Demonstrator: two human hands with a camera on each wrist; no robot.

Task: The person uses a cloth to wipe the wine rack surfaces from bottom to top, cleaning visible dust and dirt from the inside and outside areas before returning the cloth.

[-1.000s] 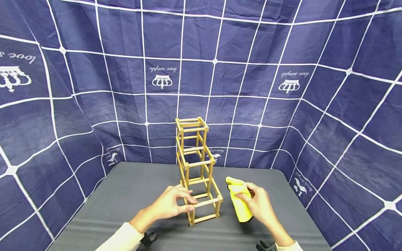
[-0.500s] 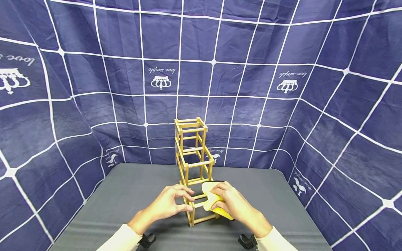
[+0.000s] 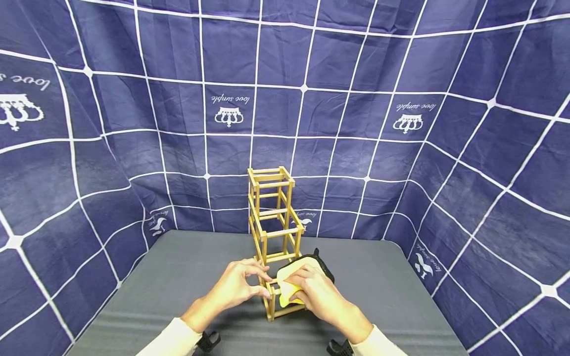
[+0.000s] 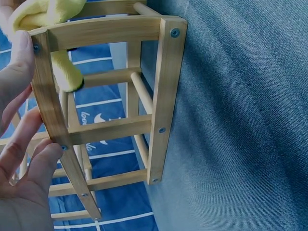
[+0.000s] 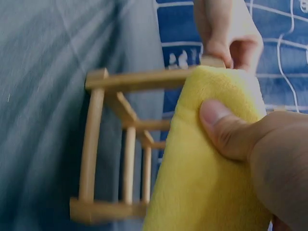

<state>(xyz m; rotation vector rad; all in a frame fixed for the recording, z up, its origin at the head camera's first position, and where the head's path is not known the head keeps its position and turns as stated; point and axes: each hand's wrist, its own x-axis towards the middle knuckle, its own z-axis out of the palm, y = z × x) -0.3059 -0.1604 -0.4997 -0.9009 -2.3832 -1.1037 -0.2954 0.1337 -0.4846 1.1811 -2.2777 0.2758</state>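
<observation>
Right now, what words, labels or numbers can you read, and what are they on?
"love simple": upside down, twice on the blue backdrop.
"love s": same backdrop, far left, cut off.
Lower backdrop lettering: too small or partly hidden to read fully.
Wooden rack, yellow cloth: no text seen.

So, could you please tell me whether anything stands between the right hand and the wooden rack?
Yes: the yellow cloth held in the right hand, at the near end of the wooden rack; nothing else visible does.

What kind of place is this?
Maybe a little curtained-off corner indoors: a blue patterned cloth hangs around a grey table, and a wooden rack stands on it.
</observation>
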